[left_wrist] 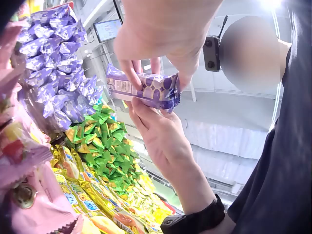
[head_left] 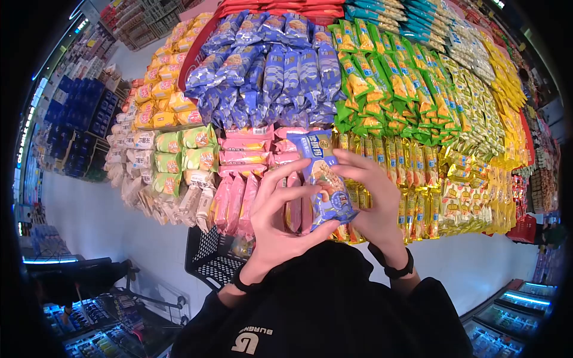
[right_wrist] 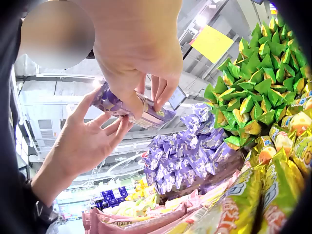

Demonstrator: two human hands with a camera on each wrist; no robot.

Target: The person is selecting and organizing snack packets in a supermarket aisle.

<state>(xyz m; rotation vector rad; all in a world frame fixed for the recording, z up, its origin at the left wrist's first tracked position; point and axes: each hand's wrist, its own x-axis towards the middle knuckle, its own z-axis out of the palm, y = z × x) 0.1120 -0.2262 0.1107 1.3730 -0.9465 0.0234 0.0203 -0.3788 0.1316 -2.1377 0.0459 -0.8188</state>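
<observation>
Both hands hold one blue-purple snack packet [head_left: 325,179], raised in front of the chest with its printed front facing up in the head view. My left hand [head_left: 279,218] grips its left side, thumb near the bottom end and fingers along the edge. On the other side, my right hand [head_left: 377,190] has its fingers curled over the upper right edge. From below, the left wrist view shows the packet's patterned underside [left_wrist: 146,88] between the fingers of both hands. The right wrist view also shows the packet [right_wrist: 131,109] pinched from both sides.
A broad display of bagged snacks lies beyond the hands: blue packets [head_left: 289,71], green packets [head_left: 394,83], pink packets [head_left: 239,197] and yellow packets [head_left: 418,209]. A black basket [head_left: 206,256] sits below the display's front edge. To the left, a dark cart [head_left: 77,280] stands on the floor.
</observation>
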